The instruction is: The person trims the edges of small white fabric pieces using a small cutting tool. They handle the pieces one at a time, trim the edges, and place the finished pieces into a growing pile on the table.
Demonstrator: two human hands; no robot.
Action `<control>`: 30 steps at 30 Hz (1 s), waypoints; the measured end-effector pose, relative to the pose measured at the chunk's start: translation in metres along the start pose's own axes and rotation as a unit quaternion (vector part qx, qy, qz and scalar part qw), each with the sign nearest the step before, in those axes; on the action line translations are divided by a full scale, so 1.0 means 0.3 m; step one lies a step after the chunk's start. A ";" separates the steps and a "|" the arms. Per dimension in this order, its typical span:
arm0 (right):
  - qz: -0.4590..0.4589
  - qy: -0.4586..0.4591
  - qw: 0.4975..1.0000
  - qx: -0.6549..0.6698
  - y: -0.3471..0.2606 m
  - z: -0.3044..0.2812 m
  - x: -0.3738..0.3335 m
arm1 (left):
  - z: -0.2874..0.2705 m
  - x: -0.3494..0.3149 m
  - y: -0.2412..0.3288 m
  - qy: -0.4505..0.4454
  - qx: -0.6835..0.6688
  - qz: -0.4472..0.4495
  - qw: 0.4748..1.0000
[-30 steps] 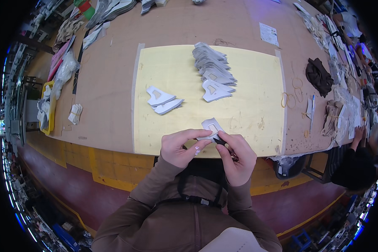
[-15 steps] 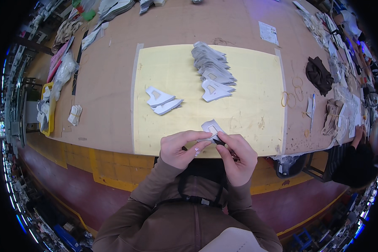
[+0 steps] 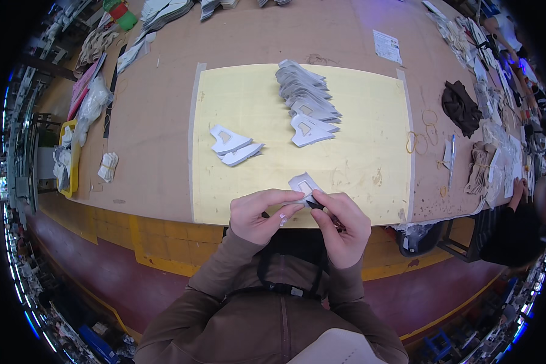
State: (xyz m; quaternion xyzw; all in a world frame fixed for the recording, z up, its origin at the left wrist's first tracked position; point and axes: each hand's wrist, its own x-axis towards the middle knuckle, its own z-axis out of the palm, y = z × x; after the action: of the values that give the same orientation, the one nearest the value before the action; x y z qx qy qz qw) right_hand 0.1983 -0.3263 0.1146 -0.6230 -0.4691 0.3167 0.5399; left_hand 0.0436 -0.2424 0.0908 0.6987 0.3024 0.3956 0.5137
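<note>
Between my two hands, above the near edge of the yellow sheet (image 3: 358, 158), is a small white cut piece (image 3: 301, 181) with a window-like opening. My left hand (image 3: 262, 213) pinches its left side between thumb and forefinger. My right hand (image 3: 341, 225) grips the right side, where a dark patch shows under the fingers. Much of the piece is hidden by my fingertips. Beyond, a long overlapping stack of similar white pieces (image 3: 306, 91) lies on the sheet. To its left, a few more white pieces (image 3: 230, 141) rest in a small pile.
At right lie rubber bands (image 3: 416, 143), a dark brown cloth (image 3: 461, 109), a blade-like tool (image 3: 452, 162) and a tan bundle (image 3: 480, 167). At left are a banded white bundle (image 3: 108, 167) and a yellow bin (image 3: 74, 165). Another person's hand (image 3: 517, 193) shows at far right.
The held piece and both my hands have shifted very slightly left. My grip looks the same, and the piles have not moved.
</note>
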 end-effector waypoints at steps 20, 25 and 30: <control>0.043 0.009 0.999 0.024 0.014 0.013 0.005 | -0.001 0.002 -0.011 0.004 0.006 0.008 1.000; 0.047 0.003 0.998 0.036 0.012 0.008 0.004 | -0.002 0.002 -0.013 0.004 0.003 -0.006 1.000; 0.013 0.010 1.000 0.027 0.023 0.015 0.007 | -0.003 0.004 -0.015 0.004 0.022 0.007 1.000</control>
State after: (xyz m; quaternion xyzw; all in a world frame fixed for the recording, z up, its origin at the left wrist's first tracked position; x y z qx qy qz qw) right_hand 0.1967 -0.3224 0.1071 -0.6178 -0.4467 0.3296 0.5569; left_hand 0.0434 -0.2396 0.0868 0.7101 0.3080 0.3958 0.4942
